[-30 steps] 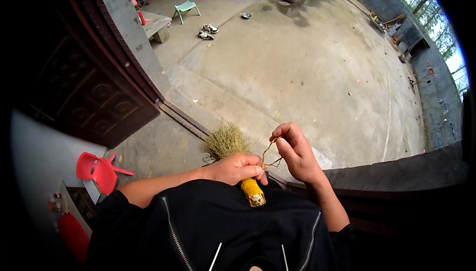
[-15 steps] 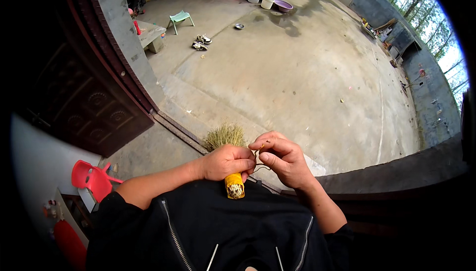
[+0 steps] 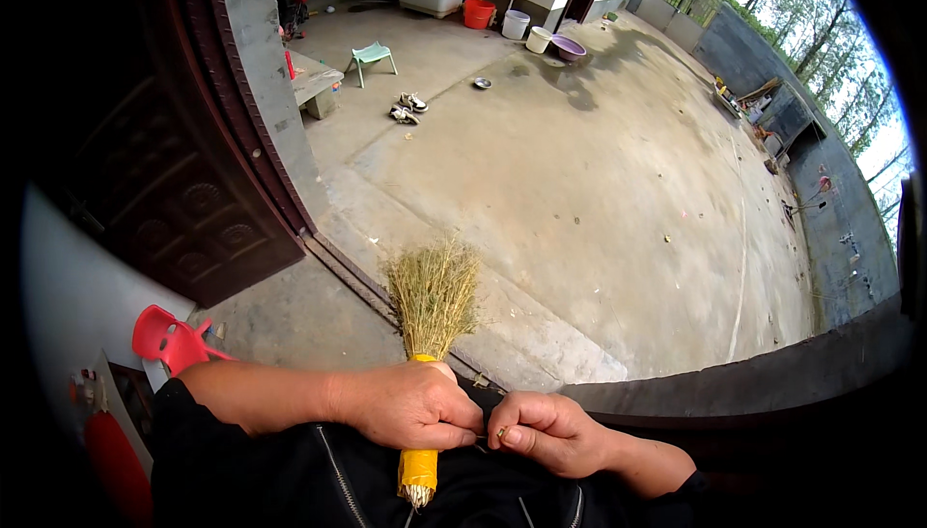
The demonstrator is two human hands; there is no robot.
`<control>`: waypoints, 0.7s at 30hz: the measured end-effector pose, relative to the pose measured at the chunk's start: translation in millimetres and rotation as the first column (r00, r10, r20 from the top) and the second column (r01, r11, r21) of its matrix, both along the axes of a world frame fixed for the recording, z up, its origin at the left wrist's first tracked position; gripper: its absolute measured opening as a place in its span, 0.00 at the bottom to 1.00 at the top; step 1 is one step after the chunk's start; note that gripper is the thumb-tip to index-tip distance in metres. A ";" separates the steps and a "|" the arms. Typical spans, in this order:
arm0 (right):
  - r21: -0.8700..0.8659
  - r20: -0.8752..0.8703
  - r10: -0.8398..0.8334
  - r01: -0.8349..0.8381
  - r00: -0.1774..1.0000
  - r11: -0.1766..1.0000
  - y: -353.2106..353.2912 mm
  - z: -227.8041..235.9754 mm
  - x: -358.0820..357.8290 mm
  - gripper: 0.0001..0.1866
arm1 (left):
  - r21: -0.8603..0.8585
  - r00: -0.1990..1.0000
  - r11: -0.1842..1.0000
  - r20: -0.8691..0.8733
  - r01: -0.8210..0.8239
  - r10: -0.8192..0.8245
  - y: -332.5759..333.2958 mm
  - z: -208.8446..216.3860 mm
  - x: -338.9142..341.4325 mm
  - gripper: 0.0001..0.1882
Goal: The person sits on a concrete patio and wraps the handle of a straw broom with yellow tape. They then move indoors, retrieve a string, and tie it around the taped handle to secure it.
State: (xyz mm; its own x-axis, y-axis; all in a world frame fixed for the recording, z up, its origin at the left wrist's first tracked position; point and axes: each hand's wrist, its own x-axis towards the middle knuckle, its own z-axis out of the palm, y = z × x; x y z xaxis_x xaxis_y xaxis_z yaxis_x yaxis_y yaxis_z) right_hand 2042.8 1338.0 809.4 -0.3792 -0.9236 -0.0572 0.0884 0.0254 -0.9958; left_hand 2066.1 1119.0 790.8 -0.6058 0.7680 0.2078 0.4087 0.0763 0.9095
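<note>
A short hand broom (image 3: 432, 306) of dry, greenish-tan stalks points away from me, its brush end fanned out. Yellow tape (image 3: 419, 470) wraps its handle, and pale cut stalk ends show at the near end. My left hand (image 3: 417, 410) is closed around that taped handle. Close beside it, my right hand (image 3: 547, 434) pinches thumb against forefinger on a thin cord, which runs across the small gap to my left fingers. Most of the cord is hidden by the fingers; whether it is string or wire I cannot tell.
A door sill (image 3: 352, 277) crosses in front of me, with a dark red door (image 3: 193, 209) at left. Near my left elbow is a red plastic chair (image 3: 174, 338). Out in the concrete yard stand a green stool (image 3: 373, 57), shoes (image 3: 406, 109), buckets (image 3: 517, 24) and a purple basin (image 3: 569, 47).
Both hands and the broom have come down toward my body, and more of the brush shows. My right hand has gone from loosely raised fingers to a tight pinch low beside the left.
</note>
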 end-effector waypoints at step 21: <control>0.052 -0.282 0.103 -0.092 0.954 0.994 -11.4 -40.0 -55.8 0.17 | 0.063 0.691 0.928 0.687 -0.367 0.226 -22.2 -8.4 -6.6 0.08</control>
State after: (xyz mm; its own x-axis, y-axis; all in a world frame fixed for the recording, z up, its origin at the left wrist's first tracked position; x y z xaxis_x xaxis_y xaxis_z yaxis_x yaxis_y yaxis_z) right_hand 1987.0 1326.7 769.4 -0.2928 -0.9562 0.0043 -0.2028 0.0577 -0.9775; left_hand 2059.5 1096.8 782.4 -0.8298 0.5143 -0.2167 -0.3121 -0.1056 0.9442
